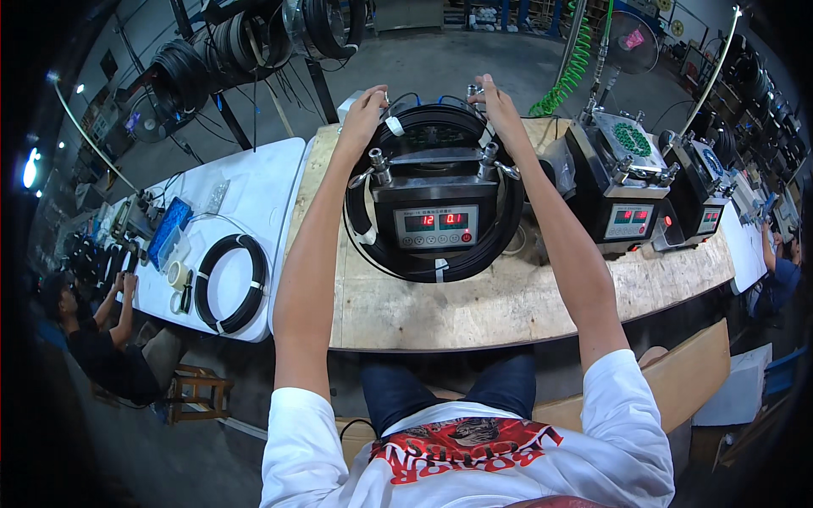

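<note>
The coil [478,261] encircles the machine [436,193] on the table [406,313]. Left grip [367,117] and right grip [500,108]: beyond the machine, fingers part-curled; hold on anything cannot be determined.

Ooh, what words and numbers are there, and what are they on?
I won't copy them, but here's where they are:
Glowing red digits: front panel of the machine inside the black coil.
Tiny printing: same panel, above the digits, too blurry.
Red digits: middle machine's panel, too small.
Red digits: far-right machine's panel, too small.
Big red letters: white shirt, partly creased.
</note>
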`<state>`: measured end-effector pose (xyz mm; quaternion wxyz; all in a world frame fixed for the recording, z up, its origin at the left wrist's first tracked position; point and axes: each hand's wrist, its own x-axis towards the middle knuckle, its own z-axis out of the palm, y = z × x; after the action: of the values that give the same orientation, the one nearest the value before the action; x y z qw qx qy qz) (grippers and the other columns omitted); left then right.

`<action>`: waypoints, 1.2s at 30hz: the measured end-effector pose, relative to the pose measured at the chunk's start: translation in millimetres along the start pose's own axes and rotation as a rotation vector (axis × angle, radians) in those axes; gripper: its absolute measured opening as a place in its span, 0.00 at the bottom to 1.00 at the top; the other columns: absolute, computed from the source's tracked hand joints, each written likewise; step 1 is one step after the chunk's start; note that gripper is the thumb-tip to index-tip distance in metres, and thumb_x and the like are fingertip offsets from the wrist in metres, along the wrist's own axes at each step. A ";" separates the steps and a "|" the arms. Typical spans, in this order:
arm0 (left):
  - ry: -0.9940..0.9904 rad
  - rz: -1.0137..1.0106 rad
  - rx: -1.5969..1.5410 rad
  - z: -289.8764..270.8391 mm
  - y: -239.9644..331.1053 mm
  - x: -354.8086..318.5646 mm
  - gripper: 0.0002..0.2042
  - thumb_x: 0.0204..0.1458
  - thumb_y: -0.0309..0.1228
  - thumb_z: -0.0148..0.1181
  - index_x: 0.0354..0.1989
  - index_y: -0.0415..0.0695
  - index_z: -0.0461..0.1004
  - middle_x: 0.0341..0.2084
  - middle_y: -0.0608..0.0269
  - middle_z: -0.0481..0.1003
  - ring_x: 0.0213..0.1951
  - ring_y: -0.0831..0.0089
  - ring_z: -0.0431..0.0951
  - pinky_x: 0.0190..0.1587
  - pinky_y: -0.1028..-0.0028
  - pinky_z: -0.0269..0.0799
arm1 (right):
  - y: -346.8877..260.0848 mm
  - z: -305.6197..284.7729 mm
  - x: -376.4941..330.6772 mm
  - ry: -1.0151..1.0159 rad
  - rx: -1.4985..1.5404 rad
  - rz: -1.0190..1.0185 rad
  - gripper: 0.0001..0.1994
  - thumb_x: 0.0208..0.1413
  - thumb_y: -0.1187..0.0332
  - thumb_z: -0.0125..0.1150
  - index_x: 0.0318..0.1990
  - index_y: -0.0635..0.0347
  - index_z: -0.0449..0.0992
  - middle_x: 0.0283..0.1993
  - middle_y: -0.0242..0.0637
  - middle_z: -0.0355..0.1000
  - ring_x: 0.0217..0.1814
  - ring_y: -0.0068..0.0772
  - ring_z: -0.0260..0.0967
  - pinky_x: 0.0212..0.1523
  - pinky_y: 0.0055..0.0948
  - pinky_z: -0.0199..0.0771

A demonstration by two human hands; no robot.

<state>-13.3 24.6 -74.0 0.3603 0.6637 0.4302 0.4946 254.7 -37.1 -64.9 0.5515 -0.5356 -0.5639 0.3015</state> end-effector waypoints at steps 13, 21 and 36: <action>0.009 -0.013 0.120 0.5 7.4 -6.1 0.26 0.64 0.49 0.41 0.57 0.42 0.74 0.45 0.57 0.77 0.54 0.62 0.73 0.59 0.71 0.61 | 7.2 -0.5 5.2 -0.043 0.041 -0.005 0.35 0.68 0.40 0.36 0.66 0.63 0.65 0.47 0.40 0.76 0.50 0.32 0.66 0.52 0.31 0.64; -0.035 -0.046 -0.042 2.4 5.6 -2.9 0.24 0.63 0.43 0.47 0.62 0.40 0.69 0.46 0.58 0.76 0.53 0.69 0.71 0.60 0.74 0.58 | 14.5 -2.3 10.6 -0.032 -0.022 -0.037 0.35 0.69 0.41 0.37 0.64 0.65 0.67 0.47 0.41 0.76 0.50 0.31 0.66 0.53 0.29 0.63; -0.056 -0.014 0.037 1.8 12.8 -8.4 0.24 0.58 0.40 0.45 0.58 0.38 0.72 0.44 0.58 0.75 0.52 0.68 0.71 0.59 0.76 0.59 | 7.5 -1.3 4.7 -0.055 0.067 0.021 0.33 0.69 0.40 0.35 0.64 0.59 0.68 0.48 0.41 0.76 0.51 0.34 0.65 0.55 0.33 0.62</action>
<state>-10.0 12.0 -65.8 0.3635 0.6807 0.4336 0.4653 258.8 -31.2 -70.2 0.5501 -0.5143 -0.5628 0.3408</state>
